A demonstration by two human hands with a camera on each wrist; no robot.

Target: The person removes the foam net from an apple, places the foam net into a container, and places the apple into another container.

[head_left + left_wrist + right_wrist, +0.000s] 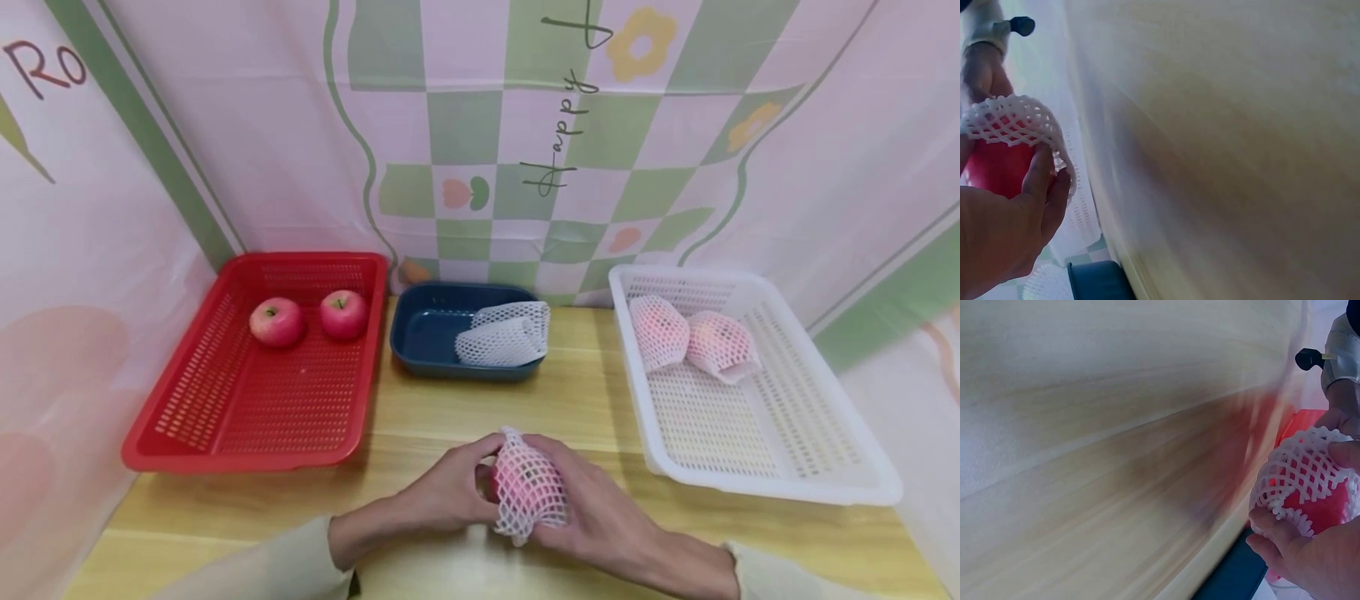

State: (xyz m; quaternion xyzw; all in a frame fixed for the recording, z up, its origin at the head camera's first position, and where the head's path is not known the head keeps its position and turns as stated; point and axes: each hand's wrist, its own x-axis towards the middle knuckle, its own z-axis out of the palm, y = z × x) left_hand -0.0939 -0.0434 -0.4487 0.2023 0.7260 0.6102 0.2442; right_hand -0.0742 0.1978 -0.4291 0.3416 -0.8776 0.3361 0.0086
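Above the front part of the table, both hands hold an apple (1001,167) partly covered by a white foam net (531,487). The left hand (450,487) grips it from the left, thumb and fingers bent round its side. From the right, the right hand (600,508) curls round the net and the fruit. Bare red skin shows beneath the net's edge in the left wrist view, and through a gap in the net (1300,465) in the right wrist view. Some fingers are hidden behind the apple in the head view.
At left, a red basket (240,462) contains two bare apples (277,322). A dark blue tray (420,333) with flat foam nets (498,342) stands at the back middle. The white basket (772,487) on the right holds two netted apples (658,332). A printed cloth (465,125) hangs behind.
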